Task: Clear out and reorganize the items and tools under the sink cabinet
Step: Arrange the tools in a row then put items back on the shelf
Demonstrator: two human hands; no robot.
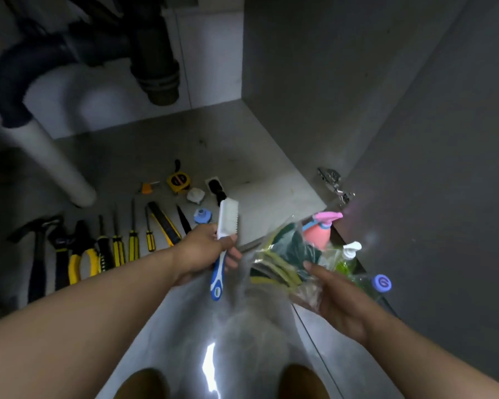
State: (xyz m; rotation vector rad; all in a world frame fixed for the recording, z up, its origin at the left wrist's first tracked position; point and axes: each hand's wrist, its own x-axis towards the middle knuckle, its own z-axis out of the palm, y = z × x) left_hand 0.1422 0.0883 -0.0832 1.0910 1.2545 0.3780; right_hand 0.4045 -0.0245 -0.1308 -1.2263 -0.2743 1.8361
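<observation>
My left hand (pixel 205 251) grips a white scrub brush with a blue handle (pixel 223 243), bristle head pointing up, over the front edge of the cabinet floor (pixel 260 174). My right hand (pixel 337 292) holds a clear plastic pack of green and yellow scouring sponges (pixel 288 260) just right of the brush. A row of yellow-and-black tools lies on the cabinet floor at the left: a hammer (pixel 38 254), pliers (pixel 81 254), several screwdrivers (pixel 118 243) and a utility knife (pixel 164 223). A yellow tape measure (pixel 179 181) lies behind them.
Dark drain pipes (pixel 153 61) and a white pipe (pixel 52 162) come down at the back left. A pink spray bottle (pixel 319 230), a green pump bottle (pixel 347 257) and a blue-capped bottle (pixel 379 283) stand by the open door, below its hinge (pixel 333 182). Small caps (pixel 202 216) lie mid-floor.
</observation>
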